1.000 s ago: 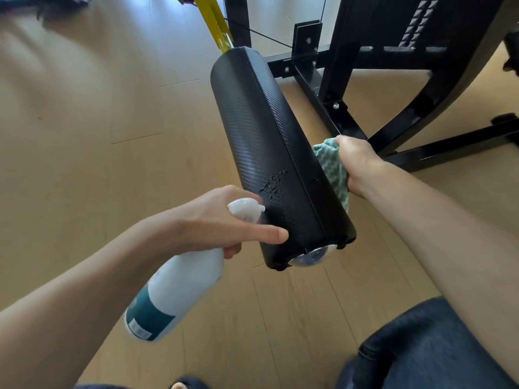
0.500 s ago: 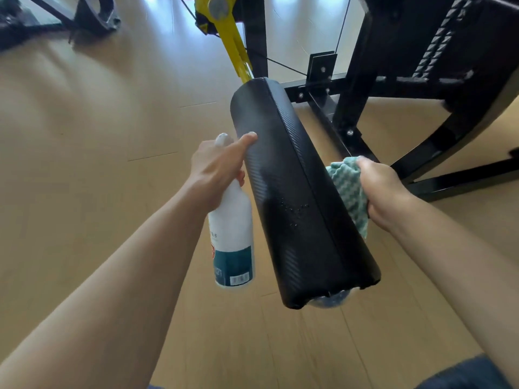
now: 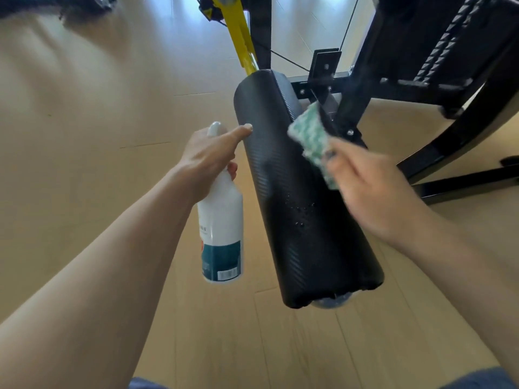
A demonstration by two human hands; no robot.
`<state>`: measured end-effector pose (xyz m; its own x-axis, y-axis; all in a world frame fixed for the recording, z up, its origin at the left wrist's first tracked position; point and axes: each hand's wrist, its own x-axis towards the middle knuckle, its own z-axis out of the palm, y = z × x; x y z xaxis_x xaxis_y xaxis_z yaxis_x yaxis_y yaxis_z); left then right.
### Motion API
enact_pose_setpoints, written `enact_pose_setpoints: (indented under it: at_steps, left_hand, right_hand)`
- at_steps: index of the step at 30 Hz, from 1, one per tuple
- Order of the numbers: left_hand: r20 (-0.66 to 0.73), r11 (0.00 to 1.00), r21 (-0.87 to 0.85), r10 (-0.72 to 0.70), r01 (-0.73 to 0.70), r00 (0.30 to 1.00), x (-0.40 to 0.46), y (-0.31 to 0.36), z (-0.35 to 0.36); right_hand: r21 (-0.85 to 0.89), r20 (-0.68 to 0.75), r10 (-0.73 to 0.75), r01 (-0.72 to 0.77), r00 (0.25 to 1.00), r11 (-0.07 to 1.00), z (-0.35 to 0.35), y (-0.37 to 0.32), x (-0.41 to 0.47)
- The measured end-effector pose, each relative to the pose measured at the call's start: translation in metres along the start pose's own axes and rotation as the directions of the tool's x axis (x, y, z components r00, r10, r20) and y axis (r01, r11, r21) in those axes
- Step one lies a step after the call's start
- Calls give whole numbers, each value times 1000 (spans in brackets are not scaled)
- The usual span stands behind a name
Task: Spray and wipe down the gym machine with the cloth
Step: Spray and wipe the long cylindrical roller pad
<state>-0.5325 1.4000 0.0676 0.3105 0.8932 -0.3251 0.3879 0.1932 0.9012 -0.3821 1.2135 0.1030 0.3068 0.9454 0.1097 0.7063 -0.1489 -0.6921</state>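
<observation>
— Changed since a moment ago? Right hand [image 3: 373,192] off the far side of the roller pad [image 3: 303,197], now lifted over its upper face at centre right of the frame, fingers pinching the green-and-white cloth [image 3: 310,141]. Blurred, so mid-swing.

— And the left?

— Left hand [image 3: 206,158] wrapped round the neck of the spray bottle [image 3: 222,234], index finger stretched out and touching the pad's left edge. Bottle upright now, hanging left of centre, no longer aimed.

— Meaning?

— Probably spraying done here, wiping about to start.

— Surfaces?

— Pad: long black cylinder, woven carbon-look vinyl, droplets beaded mid-length. Cloth: soft, checked weave. Bottle: smooth white plastic, teal label. Yellow arm [image 3: 238,37] and black steel frame [image 3: 421,66] above, pale wood floor [image 3: 98,108] below.
</observation>
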Motion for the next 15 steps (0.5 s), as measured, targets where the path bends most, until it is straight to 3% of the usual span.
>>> enact_pose_setpoints:
  at_steps: [2,4,7,10,15]
  left_hand:
    - [38,999,22,-29,28,999,-7,-15,-5]
    - [85,998,16,-58,57,995,-12,-28,-7]
    - [178,993,82,-103,90,979,-16,-41,-6]
    - [236,989,79,-143,127,961,-17,-48,1]
    - [255,982,-55,-163,182,953,-10,-46,9]
  right_hand:
    - [-273,232,-102,165,967,948,11,-11,-27]
    - [-486,398,-207,396,894,779,26,-7,-62]
    - [-585,546,-243,573,802,574,34,9,-106]
    - [-604,575,-217,588,789,538,32,13,-109]
    - [-681,535,-81,486,841,547,46,3,-36]
